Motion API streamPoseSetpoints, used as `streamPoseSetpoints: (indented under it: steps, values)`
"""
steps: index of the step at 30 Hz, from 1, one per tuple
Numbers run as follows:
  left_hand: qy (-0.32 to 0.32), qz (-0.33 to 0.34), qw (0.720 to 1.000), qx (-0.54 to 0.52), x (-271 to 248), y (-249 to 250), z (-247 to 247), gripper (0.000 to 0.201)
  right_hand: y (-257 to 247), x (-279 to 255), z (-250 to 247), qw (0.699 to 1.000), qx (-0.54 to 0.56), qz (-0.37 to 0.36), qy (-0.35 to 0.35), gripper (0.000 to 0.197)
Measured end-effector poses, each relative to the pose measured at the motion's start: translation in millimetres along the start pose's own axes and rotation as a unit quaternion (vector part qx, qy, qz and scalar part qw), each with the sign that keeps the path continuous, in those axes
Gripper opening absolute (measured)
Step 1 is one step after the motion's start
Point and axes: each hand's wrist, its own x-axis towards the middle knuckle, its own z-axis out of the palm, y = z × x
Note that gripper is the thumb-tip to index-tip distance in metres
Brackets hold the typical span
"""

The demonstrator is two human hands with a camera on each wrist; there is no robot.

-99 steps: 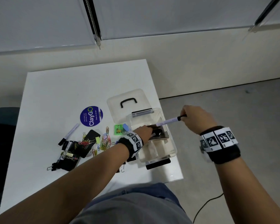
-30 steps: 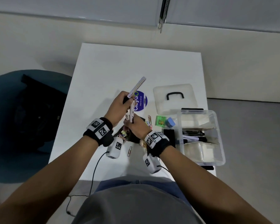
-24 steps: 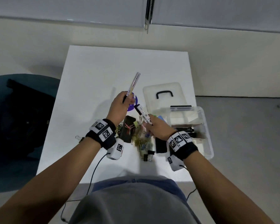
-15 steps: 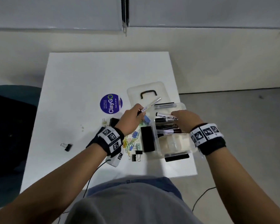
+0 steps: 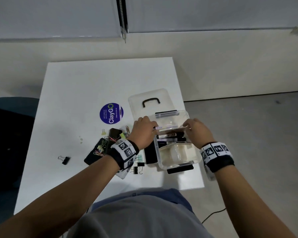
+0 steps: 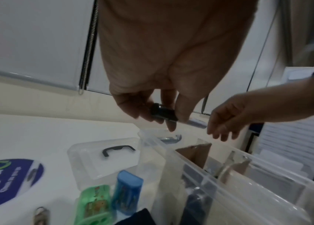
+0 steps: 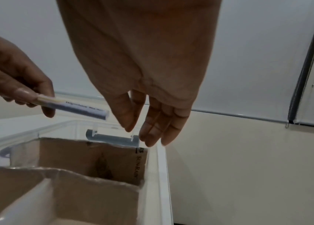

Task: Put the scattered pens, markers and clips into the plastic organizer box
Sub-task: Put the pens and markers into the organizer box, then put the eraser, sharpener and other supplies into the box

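left hand (image 5: 143,133) pinches a marker (image 5: 165,127) by its black cap, level over the box (image 5: 179,162); right hand (image 5: 195,132) just beside its far end, fingers loose, holding nothing.

Left hand (image 5: 143,133) reaching forward, forearm angled in from lower left, fingers and thumb curled in a pinch. Right hand (image 5: 196,132) opposite, level with it, fingers (image 7: 153,130) straight and relaxed, pointing down, gripping nothing. Banded cuffs with square black-and-white markers on both wrists. Bare forearms converging.
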Motion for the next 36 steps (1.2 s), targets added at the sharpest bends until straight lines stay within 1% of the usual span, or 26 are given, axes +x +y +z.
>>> streamPoseSetpoints:
  steps: [3,5,7,9,11,12,14,15,17,19,20,22,24,25,26,28,30,32,34,36]
  values:
    - [-0.036,0.037,0.998,0.032,3,24,15,0.029,-15,-2,5,0.998,0.037,-0.001,0.052,0.024]
    - [-0.039,0.036,0.998,0.031,4,29,22,0.034,-35,-4,8,0.993,0.067,-0.007,0.093,0.026]
    - [-0.005,0.015,1.0,-0.007,3,17,21,0.032,-57,-7,14,0.99,0.094,-0.032,0.104,0.026]
    - [0.033,-0.028,0.998,-0.045,-2,-12,15,0.022,-80,-10,25,0.988,0.115,-0.067,0.084,0.024]
    - [0.047,-0.096,0.993,-0.048,-12,-51,8,0.018,-102,-13,40,0.985,0.134,-0.096,0.042,0.021]
    - [0.041,-0.136,0.989,-0.038,-17,-72,6,0.02,-113,-14,46,0.985,0.137,-0.107,0.014,0.02]
    - [0.009,-0.212,0.977,0.002,-29,-106,7,0.032,-134,-15,60,0.984,0.121,-0.12,-0.053,0.02]
    - [-0.013,-0.24,0.971,0.022,-35,-118,9,0.042,-143,-15,67,0.982,0.104,-0.124,-0.093,0.021]
    - [-0.055,-0.263,0.962,0.051,-45,-133,18,0.07,-159,-16,83,0.972,0.058,-0.148,-0.172,0.022]
    - [-0.07,-0.259,0.961,0.068,-49,-141,28,0.095,-171,-19,98,0.956,0.006,-0.181,-0.23,0.023]
    - [-0.073,-0.257,0.961,0.069,-50,-143,34,0.103,-175,-20,105,0.949,-0.007,-0.19,-0.253,0.023]
    - [-0.087,-0.267,0.958,0.058,-48,-146,41,0.108,-181,-22,113,0.937,-0.014,-0.187,-0.293,0.024]
    - [-0.098,-0.272,0.956,0.048,-44,-148,43,0.103,-185,-21,119,0.936,0.001,-0.167,-0.311,0.027]
    - [-0.092,-0.265,0.959,0.033,-43,-151,44,0.096,-186,-20,121,0.938,0.014,-0.149,-0.314,0.028]
    - [-0.076,-0.255,0.964,0.005,-42,-153,43,0.086,-186,-18,123,0.94,0.029,-0.133,-0.312,0.029]
    - [-0.033,-0.242,0.965,-0.095,-42,-157,39,0.069,-185,-15,126,0.948,0.071,-0.088,-0.297,0.03]
    - [0.002,-0.245,0.947,-0.21,-44,-159,32,0.056,-183,-14,128,0.951,0.129,-0.02,-0.28,0.036]
    - [0.024,-0.249,0.928,-0.276,-46,-159,24,0.046,-183,-13,132,0.945,0.18,0.029,-0.272,0.044]
    - [0.028,-0.255,0.912,-0.321,-49,-159,20,0.04,-180,-11,137,0.935,0.227,0.064,-0.264,0.047]
    - [0.019,-0.264,0.89,-0.371,-50,-161,19,0.038,-175,-7,142,0.919,0.274,0.099,-0.266,0.046]
